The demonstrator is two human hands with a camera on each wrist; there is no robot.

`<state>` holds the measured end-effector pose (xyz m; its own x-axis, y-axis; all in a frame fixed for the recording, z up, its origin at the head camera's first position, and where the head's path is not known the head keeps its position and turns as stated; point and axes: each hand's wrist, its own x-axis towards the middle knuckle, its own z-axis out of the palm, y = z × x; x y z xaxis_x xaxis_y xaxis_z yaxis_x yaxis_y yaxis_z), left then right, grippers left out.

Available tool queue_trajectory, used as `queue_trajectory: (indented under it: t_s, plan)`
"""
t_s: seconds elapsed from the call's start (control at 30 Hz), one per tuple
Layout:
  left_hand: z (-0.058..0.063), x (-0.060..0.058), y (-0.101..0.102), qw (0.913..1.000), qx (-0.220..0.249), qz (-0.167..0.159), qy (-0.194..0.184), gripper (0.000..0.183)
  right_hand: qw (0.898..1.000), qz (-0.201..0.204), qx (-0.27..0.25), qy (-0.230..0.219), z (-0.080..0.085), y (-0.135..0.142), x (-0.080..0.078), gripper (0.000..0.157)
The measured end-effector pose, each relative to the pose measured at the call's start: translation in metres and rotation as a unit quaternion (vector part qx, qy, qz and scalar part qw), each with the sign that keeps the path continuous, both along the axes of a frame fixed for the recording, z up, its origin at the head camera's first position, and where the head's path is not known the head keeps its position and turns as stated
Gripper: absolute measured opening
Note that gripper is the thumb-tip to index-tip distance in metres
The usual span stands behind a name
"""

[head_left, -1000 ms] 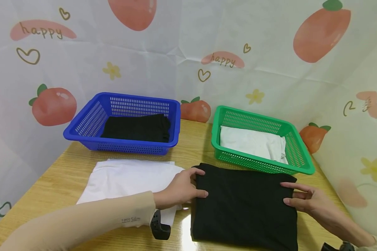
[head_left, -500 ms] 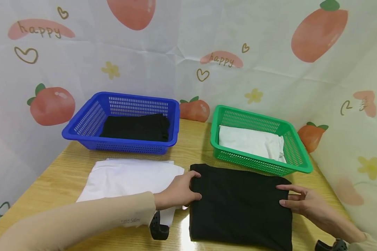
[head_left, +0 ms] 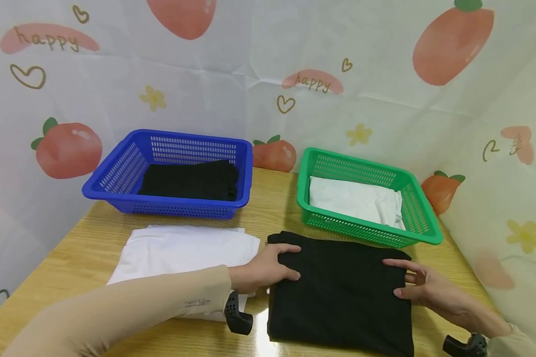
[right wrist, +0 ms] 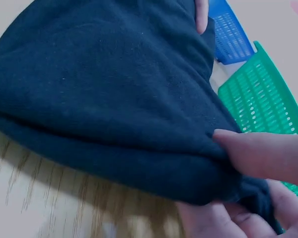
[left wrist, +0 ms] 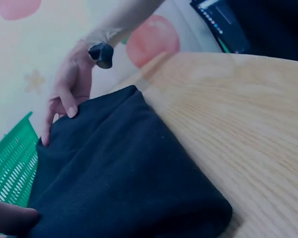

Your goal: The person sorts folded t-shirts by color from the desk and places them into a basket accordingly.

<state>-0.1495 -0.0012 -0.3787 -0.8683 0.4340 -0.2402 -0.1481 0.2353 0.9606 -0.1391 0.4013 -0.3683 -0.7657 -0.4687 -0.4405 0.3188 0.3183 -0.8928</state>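
A folded black garment [head_left: 341, 297] lies flat at the front right of the wooden table. At its left edge is my left hand [head_left: 265, 267], index finger and thumb on top and the other fingers hidden. My right hand [head_left: 433, 292] grips the opposite edge. In the right wrist view, the right thumb [right wrist: 268, 153] presses on the black fabric [right wrist: 104, 89] while fingers curl beneath, bunching the corner. The left wrist view shows the right hand [left wrist: 72, 91] at the far edge of the garment [left wrist: 119, 158]. A folded white garment [head_left: 178, 253] lies partly under my left forearm.
Behind the white garment stands a blue basket [head_left: 178, 207] holding folded black cloth [head_left: 187, 181]. A green basket [head_left: 362, 225] with folded white cloth [head_left: 353, 198] sits just behind the black garment. A printed curtain [head_left: 232, 59] encloses the back and sides.
Both hands have shifted slightly inward, so their fingers reach a little further over the black garment. The head view has moved slightly. The baskets and white garment stay in place.
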Motion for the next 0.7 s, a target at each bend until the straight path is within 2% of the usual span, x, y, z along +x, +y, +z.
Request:
queue_trajectory:
  t_s: [0.13, 0.3, 0.57, 0.7]
  plan:
    - [0.006, -0.001, -0.006, 0.9995, -0.019, -0.006, 0.024, 0.058, 1.0, -0.009, -0.017, 0.008, 0.001, -0.001, 0.001, 0.063]
    - [0.015, -0.002, -0.016, 0.9983, -0.031, -0.012, 0.047, 0.06, 0.997, 0.008, -0.065, 0.035, 0.01, -0.004, 0.004, 0.062]
    - [0.031, -0.008, -0.038, 0.9983, 0.022, -0.022, 0.049, 0.062, 0.995, 0.029, -0.076, 0.064, 0.046, -0.014, -0.005, 0.063]
    - [0.046, -0.009, -0.054, 0.9962, 0.048, -0.029, 0.067, 0.063, 0.991, 0.041, -0.07, 0.106, 0.066, -0.022, -0.011, 0.065]
